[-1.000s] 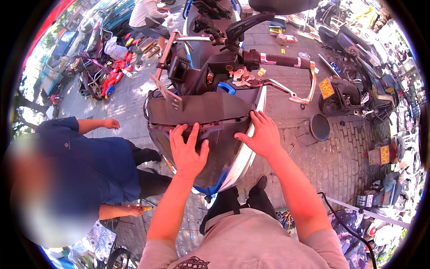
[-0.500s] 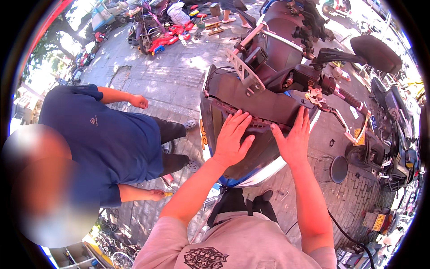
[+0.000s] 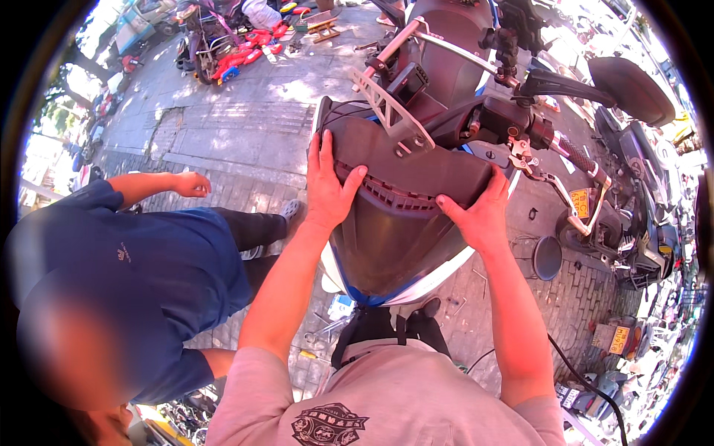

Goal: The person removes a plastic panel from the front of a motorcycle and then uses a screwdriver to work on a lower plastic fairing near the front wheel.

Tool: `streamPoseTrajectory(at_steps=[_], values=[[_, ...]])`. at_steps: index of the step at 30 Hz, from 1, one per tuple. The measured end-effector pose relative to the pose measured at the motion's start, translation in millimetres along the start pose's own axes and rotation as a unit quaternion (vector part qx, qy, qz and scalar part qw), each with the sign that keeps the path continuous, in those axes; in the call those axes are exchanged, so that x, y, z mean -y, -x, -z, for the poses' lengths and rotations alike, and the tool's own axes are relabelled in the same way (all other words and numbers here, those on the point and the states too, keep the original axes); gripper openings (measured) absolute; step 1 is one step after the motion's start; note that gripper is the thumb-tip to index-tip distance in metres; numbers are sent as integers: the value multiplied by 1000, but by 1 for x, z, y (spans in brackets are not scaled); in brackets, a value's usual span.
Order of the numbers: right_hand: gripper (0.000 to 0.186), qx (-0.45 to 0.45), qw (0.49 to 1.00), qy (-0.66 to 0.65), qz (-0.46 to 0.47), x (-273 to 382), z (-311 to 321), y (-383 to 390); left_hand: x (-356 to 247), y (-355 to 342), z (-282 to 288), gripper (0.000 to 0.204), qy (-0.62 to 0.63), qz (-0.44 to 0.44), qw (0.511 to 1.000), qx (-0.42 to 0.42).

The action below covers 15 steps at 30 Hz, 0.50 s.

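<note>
A dark plastic panel (image 3: 416,167) lies across the front of a motor scooter, below its handlebar. Along the near edge runs a slotted strip (image 3: 390,195). My left hand (image 3: 327,189) rests on the panel's left end, fingers stretched along the side and thumb spread toward the slots. At the right end lies my right hand (image 3: 480,219), its fingers straight against the side and its thumb on the near corner. Both hands are open, touching the panel. Nearer to me slopes the dark, pointed nose cover (image 3: 390,253), with white and blue bodywork around it. Its underside is hidden.
A co-worker in a dark blue shirt (image 3: 171,260) is close on the left. Above the panel, a metal bracket (image 3: 394,119) and a brake lever (image 3: 569,201) stick out. A round black stool (image 3: 547,258) and parked scooters (image 3: 651,223) stand right. Tools (image 3: 327,325) lie on the paving.
My left hand has moved from the middle of the slotted edge to the panel's left end. The right hand stays at the right end. The co-worker has shifted leftward and lower in view.
</note>
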State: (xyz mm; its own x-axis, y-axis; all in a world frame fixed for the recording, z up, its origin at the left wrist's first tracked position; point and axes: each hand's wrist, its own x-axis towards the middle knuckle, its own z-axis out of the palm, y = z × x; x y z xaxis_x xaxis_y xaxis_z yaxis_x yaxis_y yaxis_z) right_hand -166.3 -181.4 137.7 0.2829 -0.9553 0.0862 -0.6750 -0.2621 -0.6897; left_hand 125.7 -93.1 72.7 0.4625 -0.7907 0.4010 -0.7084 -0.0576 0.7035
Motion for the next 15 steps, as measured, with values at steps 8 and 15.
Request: streamPoseTrajectory(at_steps=[8,15], values=[[138,33,998,38,31,7,15,8,-14,-2,-6,88,-129,-91,985,-66],[136,10,998,55,27,8,9,10,-25,0,-6,75,-110,-128,982,-80]])
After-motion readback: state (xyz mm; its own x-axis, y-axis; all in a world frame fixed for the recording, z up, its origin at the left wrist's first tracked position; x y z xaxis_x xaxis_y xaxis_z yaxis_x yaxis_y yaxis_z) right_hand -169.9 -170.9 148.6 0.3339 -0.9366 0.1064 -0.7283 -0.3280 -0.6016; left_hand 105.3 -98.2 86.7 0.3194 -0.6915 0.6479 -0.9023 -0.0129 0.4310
